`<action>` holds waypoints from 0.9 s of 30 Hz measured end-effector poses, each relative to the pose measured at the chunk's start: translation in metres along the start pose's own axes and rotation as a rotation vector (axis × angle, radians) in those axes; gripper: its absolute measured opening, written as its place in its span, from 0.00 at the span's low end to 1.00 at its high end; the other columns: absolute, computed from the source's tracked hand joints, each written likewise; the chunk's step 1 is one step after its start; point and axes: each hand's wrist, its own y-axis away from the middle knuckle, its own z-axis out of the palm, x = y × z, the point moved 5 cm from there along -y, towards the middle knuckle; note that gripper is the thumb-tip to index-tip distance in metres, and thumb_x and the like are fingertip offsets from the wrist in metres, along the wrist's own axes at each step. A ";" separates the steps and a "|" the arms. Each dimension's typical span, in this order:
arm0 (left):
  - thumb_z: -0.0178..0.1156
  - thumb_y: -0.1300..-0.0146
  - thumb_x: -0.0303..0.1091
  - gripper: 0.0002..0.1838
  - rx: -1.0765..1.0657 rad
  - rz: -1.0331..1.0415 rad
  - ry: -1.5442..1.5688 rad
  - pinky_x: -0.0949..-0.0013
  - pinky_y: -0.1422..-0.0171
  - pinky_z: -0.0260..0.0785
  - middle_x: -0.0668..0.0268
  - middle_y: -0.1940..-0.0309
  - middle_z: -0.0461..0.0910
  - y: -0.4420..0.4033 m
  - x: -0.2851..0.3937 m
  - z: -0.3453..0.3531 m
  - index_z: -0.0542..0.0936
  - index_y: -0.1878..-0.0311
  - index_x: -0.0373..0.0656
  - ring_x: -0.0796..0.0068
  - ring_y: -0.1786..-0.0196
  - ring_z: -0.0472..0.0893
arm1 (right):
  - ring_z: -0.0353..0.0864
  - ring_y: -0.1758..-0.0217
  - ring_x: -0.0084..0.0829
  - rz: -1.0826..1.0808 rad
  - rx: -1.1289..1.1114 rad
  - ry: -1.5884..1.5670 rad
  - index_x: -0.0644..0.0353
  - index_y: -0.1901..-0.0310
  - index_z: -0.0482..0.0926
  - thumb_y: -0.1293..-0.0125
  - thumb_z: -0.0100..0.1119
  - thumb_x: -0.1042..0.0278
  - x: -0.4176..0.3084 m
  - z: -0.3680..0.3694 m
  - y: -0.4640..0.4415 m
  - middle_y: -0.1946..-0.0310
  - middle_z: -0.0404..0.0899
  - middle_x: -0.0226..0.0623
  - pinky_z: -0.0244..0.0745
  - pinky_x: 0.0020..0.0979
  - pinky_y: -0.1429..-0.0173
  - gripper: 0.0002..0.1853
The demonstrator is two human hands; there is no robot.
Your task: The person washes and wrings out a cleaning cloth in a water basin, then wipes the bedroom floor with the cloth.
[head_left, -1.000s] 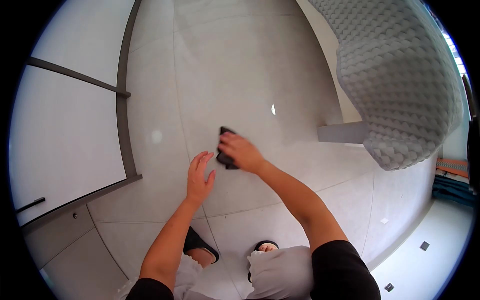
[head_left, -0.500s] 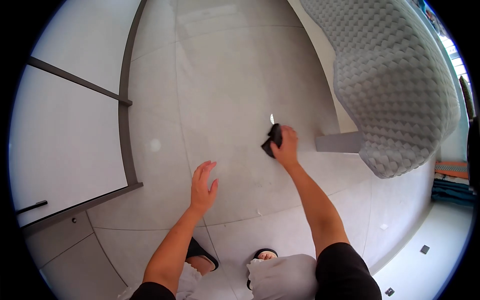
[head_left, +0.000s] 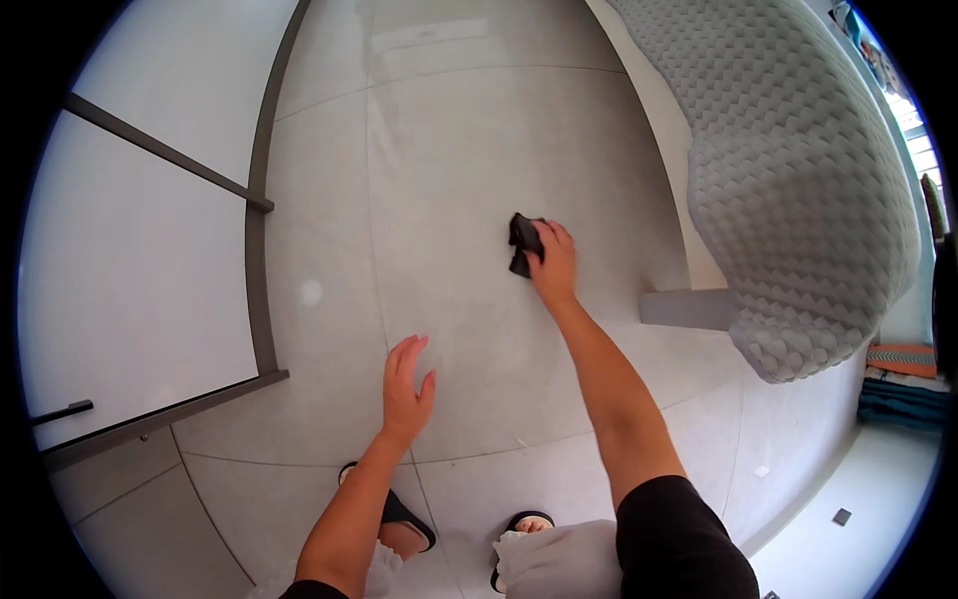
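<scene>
My right hand (head_left: pixel 555 262) is closed on a crumpled black cloth (head_left: pixel 523 242), which touches the grey tiled floor (head_left: pixel 469 150). Its fingertips lie over the cloth's right side, and part of the cloth is hidden beneath them. Lower and to the left, my left hand (head_left: pixel 407 394) hangs open above the floor, thumb apart from the fingers, holding nothing. The small white scrap seen earlier near the cloth no longer shows.
At the right stands a bed with a grey quilted cover (head_left: pixel 798 170) and a grey leg (head_left: pixel 687 308). White cabinet doors (head_left: pixel 145 260) with dark frames line the left. Folded textiles (head_left: pixel 901 399) lie at far right. My slippered feet (head_left: pixel 529 522) are below.
My right hand and the black cloth have moved forward and slightly left across the floor, over where the white scrap was. My left hand stays open, almost in place.
</scene>
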 end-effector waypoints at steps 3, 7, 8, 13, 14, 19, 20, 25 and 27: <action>0.59 0.42 0.19 0.28 0.022 0.008 -0.005 0.57 0.30 0.64 0.51 0.37 0.70 0.004 -0.002 -0.001 0.73 0.36 0.39 0.50 0.34 0.70 | 0.72 0.38 0.54 -0.167 -0.086 -0.110 0.56 0.47 0.78 0.53 0.64 0.81 -0.044 0.030 0.003 0.43 0.76 0.48 0.67 0.47 0.33 0.27; 0.59 0.42 0.19 0.27 0.055 0.001 -0.004 0.57 0.30 0.64 0.51 0.37 0.71 0.006 -0.007 -0.002 0.74 0.37 0.39 0.50 0.34 0.71 | 0.72 0.37 0.52 -0.385 -0.507 -0.338 0.55 0.48 0.78 0.57 0.62 0.82 -0.092 0.024 0.088 0.42 0.76 0.47 0.66 0.46 0.32 0.28; 0.59 0.42 0.19 0.27 0.057 -0.005 0.007 0.57 0.30 0.64 0.51 0.37 0.71 0.005 -0.006 -0.001 0.74 0.37 0.39 0.50 0.34 0.71 | 0.72 0.37 0.51 -0.412 -0.607 -0.358 0.55 0.49 0.79 0.57 0.62 0.82 -0.097 0.011 0.117 0.42 0.75 0.46 0.67 0.46 0.32 0.28; 0.59 0.43 0.20 0.27 0.012 -0.026 0.044 0.57 0.30 0.64 0.52 0.37 0.71 0.012 0.001 0.010 0.74 0.37 0.40 0.49 0.35 0.71 | 0.72 0.36 0.47 -0.257 -0.837 -0.403 0.54 0.49 0.79 0.58 0.59 0.86 -0.073 -0.072 0.177 0.43 0.77 0.41 0.69 0.44 0.33 0.30; 0.59 0.43 0.20 0.27 0.005 -0.020 0.027 0.56 0.30 0.64 0.52 0.37 0.71 0.012 0.003 0.012 0.74 0.37 0.40 0.49 0.35 0.71 | 0.73 0.36 0.48 -0.166 -0.739 -0.395 0.55 0.48 0.79 0.58 0.58 0.86 -0.055 -0.090 0.167 0.44 0.77 0.42 0.69 0.44 0.33 0.30; 0.59 0.43 0.20 0.28 -0.051 0.019 0.003 0.56 0.31 0.64 0.52 0.38 0.71 0.017 0.011 0.027 0.74 0.37 0.40 0.49 0.35 0.71 | 0.71 0.38 0.53 -0.020 -0.204 -0.034 0.57 0.45 0.78 0.58 0.53 0.85 0.022 -0.122 0.131 0.41 0.75 0.48 0.66 0.46 0.32 0.32; 0.59 0.43 0.20 0.28 -0.066 0.028 -0.008 0.56 0.31 0.65 0.52 0.38 0.72 0.018 0.013 0.030 0.74 0.36 0.41 0.49 0.35 0.71 | 0.70 0.38 0.53 -0.030 -0.214 -0.040 0.57 0.45 0.78 0.58 0.54 0.84 0.016 -0.114 0.144 0.40 0.74 0.48 0.65 0.47 0.32 0.32; 0.60 0.44 0.19 0.29 -0.133 0.061 -0.047 0.57 0.31 0.65 0.53 0.38 0.72 0.020 0.036 0.040 0.73 0.36 0.42 0.50 0.36 0.72 | 0.70 0.35 0.49 -0.149 -0.683 -0.275 0.54 0.45 0.79 0.57 0.53 0.86 -0.054 -0.105 0.227 0.37 0.72 0.45 0.67 0.45 0.33 0.32; 0.60 0.44 0.18 0.29 -0.163 0.070 -0.041 0.57 0.32 0.66 0.53 0.39 0.72 0.020 0.048 0.040 0.73 0.36 0.42 0.50 0.36 0.72 | 0.69 0.35 0.50 -0.062 -0.583 -0.281 0.56 0.45 0.78 0.56 0.52 0.87 -0.046 -0.128 0.228 0.37 0.73 0.46 0.67 0.46 0.33 0.32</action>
